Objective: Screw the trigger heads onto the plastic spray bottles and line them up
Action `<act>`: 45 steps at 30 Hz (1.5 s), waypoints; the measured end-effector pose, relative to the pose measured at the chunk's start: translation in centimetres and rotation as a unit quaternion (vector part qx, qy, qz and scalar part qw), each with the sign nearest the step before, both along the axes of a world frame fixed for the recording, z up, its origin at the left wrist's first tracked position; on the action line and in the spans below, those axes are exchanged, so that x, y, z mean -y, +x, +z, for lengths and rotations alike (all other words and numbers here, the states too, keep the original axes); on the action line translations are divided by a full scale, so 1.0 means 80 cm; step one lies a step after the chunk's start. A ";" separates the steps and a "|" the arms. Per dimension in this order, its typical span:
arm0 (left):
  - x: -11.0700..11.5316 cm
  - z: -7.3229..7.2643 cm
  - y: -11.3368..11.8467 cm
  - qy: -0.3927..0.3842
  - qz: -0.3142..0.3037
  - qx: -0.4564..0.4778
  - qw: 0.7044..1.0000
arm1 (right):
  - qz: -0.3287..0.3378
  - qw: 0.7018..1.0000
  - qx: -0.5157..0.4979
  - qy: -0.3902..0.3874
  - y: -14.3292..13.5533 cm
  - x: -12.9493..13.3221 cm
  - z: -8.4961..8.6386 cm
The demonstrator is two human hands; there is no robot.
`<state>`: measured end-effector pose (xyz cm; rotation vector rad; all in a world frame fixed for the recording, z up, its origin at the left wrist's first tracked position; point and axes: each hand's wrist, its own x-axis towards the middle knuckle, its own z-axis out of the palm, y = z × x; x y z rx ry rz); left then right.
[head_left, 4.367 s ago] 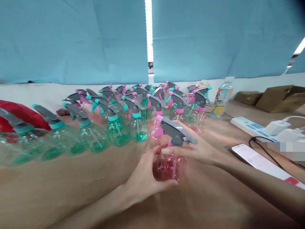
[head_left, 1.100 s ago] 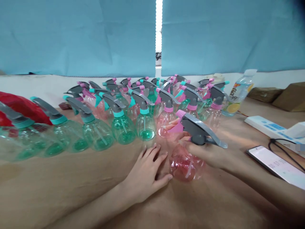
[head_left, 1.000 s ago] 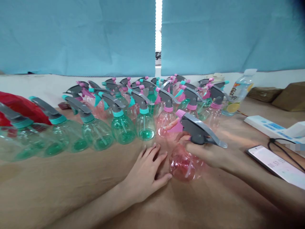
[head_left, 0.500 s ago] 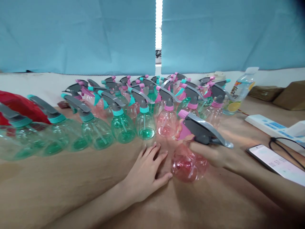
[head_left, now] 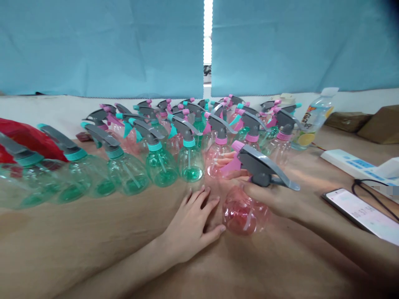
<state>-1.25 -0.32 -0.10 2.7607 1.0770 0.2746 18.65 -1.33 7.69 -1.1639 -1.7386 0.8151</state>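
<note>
A pink spray bottle (head_left: 245,211) with a grey and pink trigger head stands on the wooden table, tilted slightly if at all. Around its neck, just below the head, is my right hand (head_left: 264,195); some fingers extend past the left side of the pink trigger, and the head hides part of the hand. My left hand (head_left: 195,220) lies flat on the table with fingers spread, holding nothing, its thumb tip close to the pink bottle's base. A green-tinted spray bottle (head_left: 190,164) and another pink one (head_left: 218,155) stand just beyond my hands.
Several more green and pink spray bottles (head_left: 160,168) fill the back and left of the table. On the right are a phone (head_left: 358,211), a white power strip (head_left: 352,162) with a black cable, a labelled drink bottle (head_left: 311,120) and brown boxes (head_left: 380,124). Red plastic (head_left: 28,139) lies far left.
The pink spray bottle has shifted slightly left with my right hand. The right fingers by the trigger have stretched out further left. My left hand has stayed in place.
</note>
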 end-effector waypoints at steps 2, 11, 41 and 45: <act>0.000 0.000 0.000 0.001 0.000 -0.002 1.000 | -0.009 1.000 0.001 -0.012 0.000 -0.002 -0.003; 0.001 0.000 0.000 -0.003 0.002 -0.003 1.000 | 0.019 0.999 -0.027 0.005 0.004 -0.005 -0.008; 0.000 0.000 0.000 0.003 -0.001 0.003 1.000 | 0.011 1.000 0.012 -0.005 0.004 -0.007 -0.011; 0.001 0.002 -0.001 0.001 -0.002 0.007 1.000 | 0.005 1.000 0.028 -0.011 0.005 -0.006 -0.012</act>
